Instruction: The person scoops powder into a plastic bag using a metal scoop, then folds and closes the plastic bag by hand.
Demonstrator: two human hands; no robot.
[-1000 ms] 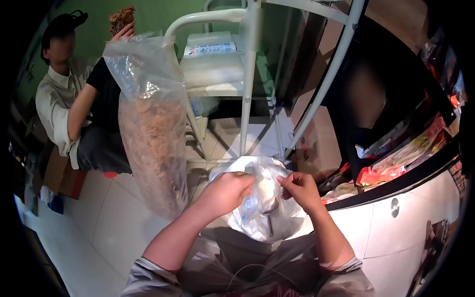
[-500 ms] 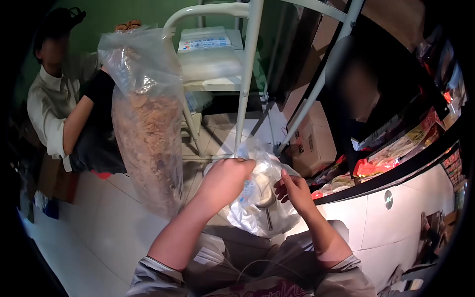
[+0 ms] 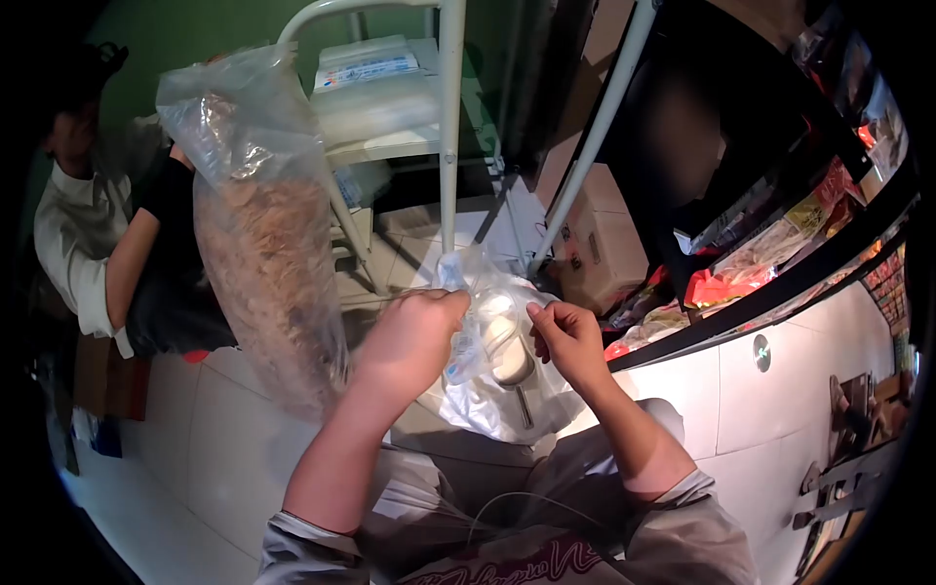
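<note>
My left hand is closed on a clear plastic bag with blue print, which hangs from its fingertips. My right hand has its thumb and forefinger pinched at the far side of the same clear film; the other fingers are curled. Behind and below the film, a metal scoop rests in an open white plastic bag on the floor, its handle towards me. Pale, whitish contents show around the scoop's bowl, partly covered by the film.
A tall clear sack of brown flakes leans at left, beside a seated person. A white metal rack holds packs of plastic bags. A cardboard box and a shelf of packaged goods stand at right.
My right hand's fingers have closed from spread to a pinch. My left hand has shifted slightly left with the clear bag, and more of the scoop shows. The view has turned slightly.
</note>
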